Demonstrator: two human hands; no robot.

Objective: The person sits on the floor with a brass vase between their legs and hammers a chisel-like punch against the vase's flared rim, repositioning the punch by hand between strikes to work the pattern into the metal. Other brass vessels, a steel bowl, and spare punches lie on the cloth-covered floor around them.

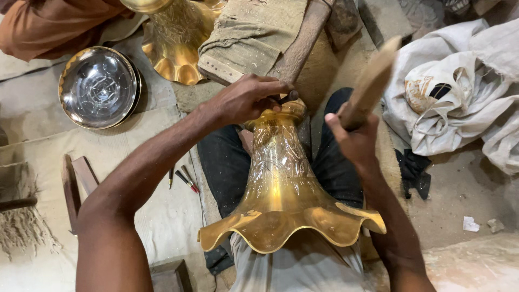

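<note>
The flared brass vase [284, 200] lies across the person's lap at the centre of the view, its scalloped mouth toward six o'clock and its narrow neck toward twelve, resting against a wooden block [303, 40]. At two o'clock from the neck the right hand [354, 140] is wrapped fully around the handle of a raised wooden mallet [370, 81]. At eleven o'clock the left hand [246, 100] is pinched shut on a thin dark chisel [289, 98], its tip on the neck's rim.

The risks, as I judge them: a mallet blow landing off the chisel head could strike the left fingers; a skewed chisel could skid and scar the engraved surface; the vase, held only by the legs, could roll. A second brass vase [175, 40] and a steel bowl [99, 86] sit at ten o'clock, well apart.
</note>
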